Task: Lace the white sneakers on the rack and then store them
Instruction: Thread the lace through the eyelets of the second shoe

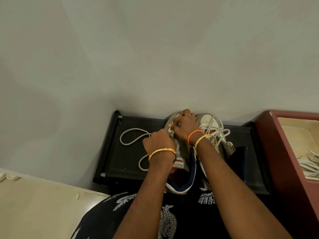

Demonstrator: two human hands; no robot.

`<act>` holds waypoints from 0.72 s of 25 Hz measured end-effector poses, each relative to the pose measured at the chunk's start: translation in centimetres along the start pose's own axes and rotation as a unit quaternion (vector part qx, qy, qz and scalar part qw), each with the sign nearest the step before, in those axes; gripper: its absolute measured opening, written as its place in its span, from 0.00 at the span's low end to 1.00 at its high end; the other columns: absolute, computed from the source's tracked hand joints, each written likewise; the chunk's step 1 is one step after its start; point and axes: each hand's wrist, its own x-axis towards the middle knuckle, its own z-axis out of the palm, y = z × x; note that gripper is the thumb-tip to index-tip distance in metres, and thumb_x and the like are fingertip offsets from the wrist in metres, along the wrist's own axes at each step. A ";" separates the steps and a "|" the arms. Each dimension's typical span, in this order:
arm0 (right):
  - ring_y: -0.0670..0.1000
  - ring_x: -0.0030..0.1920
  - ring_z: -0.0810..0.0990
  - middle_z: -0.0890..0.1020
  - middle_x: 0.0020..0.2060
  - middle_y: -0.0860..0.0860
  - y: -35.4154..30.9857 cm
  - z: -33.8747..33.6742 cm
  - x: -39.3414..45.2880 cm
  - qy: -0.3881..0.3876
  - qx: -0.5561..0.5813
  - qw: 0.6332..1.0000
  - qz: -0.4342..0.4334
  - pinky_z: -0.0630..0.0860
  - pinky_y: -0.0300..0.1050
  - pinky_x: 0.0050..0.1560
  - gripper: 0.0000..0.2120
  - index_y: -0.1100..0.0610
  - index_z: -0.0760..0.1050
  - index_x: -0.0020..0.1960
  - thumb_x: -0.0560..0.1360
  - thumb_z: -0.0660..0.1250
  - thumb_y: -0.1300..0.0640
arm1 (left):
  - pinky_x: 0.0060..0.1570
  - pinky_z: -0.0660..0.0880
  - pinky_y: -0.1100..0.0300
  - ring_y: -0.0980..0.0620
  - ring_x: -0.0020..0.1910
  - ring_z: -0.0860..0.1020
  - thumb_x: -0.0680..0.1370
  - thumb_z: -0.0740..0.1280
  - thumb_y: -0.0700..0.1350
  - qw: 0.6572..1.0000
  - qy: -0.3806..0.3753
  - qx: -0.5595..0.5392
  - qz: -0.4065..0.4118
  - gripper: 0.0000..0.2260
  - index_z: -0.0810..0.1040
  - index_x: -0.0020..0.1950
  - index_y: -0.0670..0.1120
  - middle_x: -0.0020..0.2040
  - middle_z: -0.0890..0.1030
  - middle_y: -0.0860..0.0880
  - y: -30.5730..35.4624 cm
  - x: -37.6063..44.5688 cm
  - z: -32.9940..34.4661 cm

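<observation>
Two white sneakers stand side by side on top of a black rack (pixel 127 152), toes toward the wall. The left sneaker (pixel 181 171) has a navy lining and a red-lettered tongue; both hands work over its eyelets. My left hand (pixel 159 141) is closed on the white lace (pixel 131 137), which loops out to the left across the rack. My right hand (pixel 184 125) pinches the lace near the toe end of that shoe. The right sneaker (pixel 209 122) lies beyond my right wrist with loose laces spilling over it.
A grey wall rises directly behind the rack. A dark red cabinet (pixel 283 161) stands at the right, holding a cream tray with white cords in it. Beige floor lies at the lower left. My dark patterned clothing fills the bottom of the view.
</observation>
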 end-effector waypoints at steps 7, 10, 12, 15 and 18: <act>0.51 0.34 0.69 0.72 0.31 0.56 1.9 -0.4 0.5 0.097 0.381 0.912 0.116 0.66 0.41 0.39 0.15 0.65 0.73 0.33 0.76 0.66 0.60 | 0.65 0.65 0.41 0.42 0.66 0.70 0.69 0.75 0.53 0.988 -0.038 -0.124 -0.089 0.34 0.65 0.70 0.47 0.67 0.71 0.44 -1.9 0.4 0.1; 0.52 0.39 0.72 0.77 0.39 0.61 2.5 -0.8 0.6 0.088 0.209 0.971 0.075 0.66 0.39 0.40 0.10 0.64 0.76 0.38 0.76 0.67 0.58 | 0.64 0.70 0.47 0.40 0.67 0.67 0.68 0.76 0.42 0.979 -0.006 -0.169 -0.115 0.36 0.60 0.70 0.43 0.70 0.63 0.40 -2.1 0.0 0.0; 0.52 0.50 0.73 0.74 0.55 0.60 2.0 -1.2 0.4 0.045 0.114 0.993 -0.004 0.68 0.37 0.49 0.07 0.62 0.78 0.52 0.75 0.67 0.62 | 0.61 0.71 0.50 0.40 0.65 0.70 0.70 0.75 0.41 0.974 0.005 -0.186 -0.132 0.34 0.60 0.70 0.41 0.67 0.67 0.40 -2.0 -0.6 0.2; 0.56 0.63 0.67 0.72 0.61 0.55 1.0 -0.8 0.1 -0.044 -0.046 0.994 -0.093 0.68 0.50 0.64 0.14 0.53 0.77 0.62 0.76 0.65 0.58 | 0.56 0.73 0.53 0.42 0.58 0.76 0.72 0.72 0.39 0.968 0.017 -0.221 -0.119 0.27 0.63 0.66 0.41 0.60 0.75 0.41 -1.6 -1.1 0.6; 0.58 0.62 0.68 0.76 0.57 0.55 0.1 -0.2 0.4 -0.050 -0.137 0.983 -0.110 0.69 0.51 0.60 0.10 0.54 0.80 0.55 0.76 0.65 0.60 | 0.57 0.74 0.55 0.44 0.60 0.72 0.70 0.72 0.35 0.969 0.044 -0.226 -0.088 0.26 0.65 0.64 0.43 0.64 0.69 0.42 -1.1 -1.1 0.8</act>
